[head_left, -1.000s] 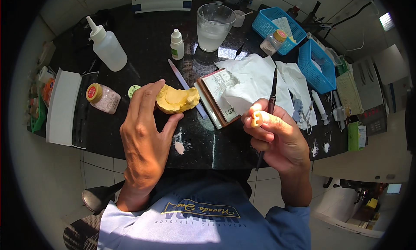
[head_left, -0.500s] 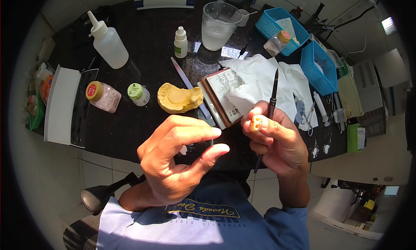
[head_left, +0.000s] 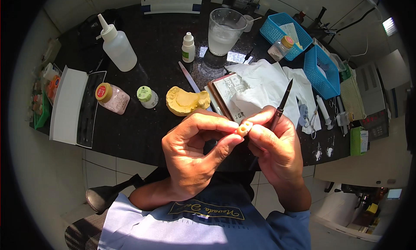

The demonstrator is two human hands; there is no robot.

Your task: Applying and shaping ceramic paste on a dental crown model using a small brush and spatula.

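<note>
A small yellowish-white dental crown piece point(head_left: 244, 129) with hollows in it is pinched between both hands above the table's front edge. My left hand point(head_left: 193, 148) closes its thumb and index finger on the piece's left side. On the other side, my right hand point(head_left: 279, 148) grips it with thumb and index finger. A slim black brush point(head_left: 285, 95) also rests in the right hand, its dark tip pointing up and away. Just beyond my left hand lies a yellow plaster dental cast point(head_left: 184, 103). The fingertips partly cover the crown piece.
Beyond the hands lie a booklet-like palette point(head_left: 225, 87) and white tissue point(head_left: 255, 83). Leftward stand a green-lidded jar point(head_left: 147, 96), a gold-lidded jar point(head_left: 113, 99) and a squeeze bottle point(head_left: 119, 51). A dropper bottle point(head_left: 188, 48), water cup point(head_left: 223, 35) and blue basket point(head_left: 323, 72) are farther back.
My left hand has moved right and closed from an open pinch onto the crown piece. The right hand has shifted slightly left and the brush now leans farther right. The whole view has shifted slightly.
</note>
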